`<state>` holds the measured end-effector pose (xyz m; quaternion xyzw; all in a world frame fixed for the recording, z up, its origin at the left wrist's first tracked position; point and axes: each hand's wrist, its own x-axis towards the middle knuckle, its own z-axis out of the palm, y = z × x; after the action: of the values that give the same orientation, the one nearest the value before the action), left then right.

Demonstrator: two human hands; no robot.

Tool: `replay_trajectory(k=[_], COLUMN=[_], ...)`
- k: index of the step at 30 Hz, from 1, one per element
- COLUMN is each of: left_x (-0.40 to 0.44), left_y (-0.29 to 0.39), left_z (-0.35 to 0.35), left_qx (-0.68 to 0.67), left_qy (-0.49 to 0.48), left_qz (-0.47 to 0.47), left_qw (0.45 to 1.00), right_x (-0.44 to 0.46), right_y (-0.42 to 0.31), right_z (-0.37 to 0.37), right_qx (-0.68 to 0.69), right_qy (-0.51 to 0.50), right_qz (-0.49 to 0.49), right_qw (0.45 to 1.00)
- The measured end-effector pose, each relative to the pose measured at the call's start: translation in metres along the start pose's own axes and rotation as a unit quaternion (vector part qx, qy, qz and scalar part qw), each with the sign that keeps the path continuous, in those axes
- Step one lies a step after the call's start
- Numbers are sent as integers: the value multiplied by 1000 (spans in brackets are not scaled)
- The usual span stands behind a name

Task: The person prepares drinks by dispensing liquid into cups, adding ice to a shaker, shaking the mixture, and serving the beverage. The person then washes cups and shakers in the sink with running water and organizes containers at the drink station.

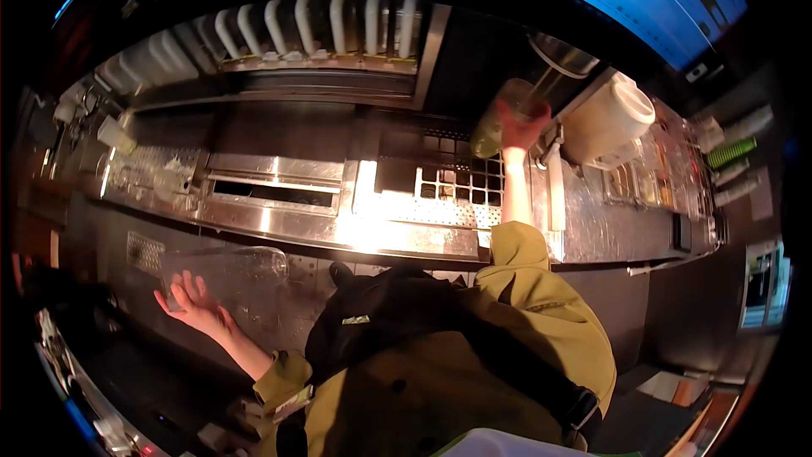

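While the person leans over the steel bench (368, 228), the right hand (520, 129) reaches well forward, out past the rolled cuff of a mustard-coloured sleeve (518, 247). Its fingers are bent against the side of a clear container (495, 131) and seem to grip it, though blur hides exactly how they press. That container leans to one side above the far edge of a metal grate (457, 184) set in the bench, and it has a pale greenish tint towards its lower end.

Off to the other side, the left hand (196, 303) is held low, in front of the bench edge, palm turned up and fingers loosely spread. A see-through piece of plastic (245, 267) with a rounded end overlaps that hand from where I stand; I cannot tell whether the fingers bear its weight or only pass beside it.

Just to the right of the clear container stands a large whitish tub (605, 118), tipped outward in my view, with a white-handled tool (556, 190) near it. Behind the bench, a row of upright white handles (306, 25) lines a shelf, and a blue screen (626, 0) glows above.
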<state>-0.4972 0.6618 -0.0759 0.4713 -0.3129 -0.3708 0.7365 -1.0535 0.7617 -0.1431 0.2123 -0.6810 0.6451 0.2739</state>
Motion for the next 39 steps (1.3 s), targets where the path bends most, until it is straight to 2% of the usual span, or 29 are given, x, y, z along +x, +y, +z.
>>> replay_trajectory(k=[4, 7, 10, 11, 12, 13, 15, 21, 30, 36, 39], left_x=[-2, 0, 1, 5, 4, 4, 6, 10, 14, 16, 18], left_y=[8, 10, 10, 7, 6, 7, 8, 5, 6, 8, 6], left_z=[-9, -16, -25, -32, -32, -32, -32, -32, -21, -20, -23], left_qx=[18, 46, 62, 66, 67, 69, 90, 102, 96, 113, 120], left_qy=[52, 71, 83, 77, 82, 91, 104, 96, 91, 101, 99], left_qz=[20, 36, 40, 45, 44, 46, 38, 53, 54, 65, 70], left_qw=[998, 996, 994, 994, 993, 992, 990, 989, 990, 986, 985], right_x=[2, 1, 1, -2, -2, -4, -1, 3, 2, 5, 6], right_y=[-1, -4, 25, 21, 21, -7, -1, -6, 4, -5, 8], right_z=[-2, -1, 6, 5, 3, -2, -1, -6, -2, -5, -1], right_qx=[-58, -31, -39, 16, -73, -84, -83, -40, -60, -56, -51], right_qy=[-26, -20, 12, 2, -2, -9, -5, -52, -26, -52, -43], right_qz=[29, 37, -41, -6, 8, 54, 29, 63, 66, 84, 48], right_qw=[998, 999, 998, 1000, 997, 995, 996, 996, 996, 994, 997])
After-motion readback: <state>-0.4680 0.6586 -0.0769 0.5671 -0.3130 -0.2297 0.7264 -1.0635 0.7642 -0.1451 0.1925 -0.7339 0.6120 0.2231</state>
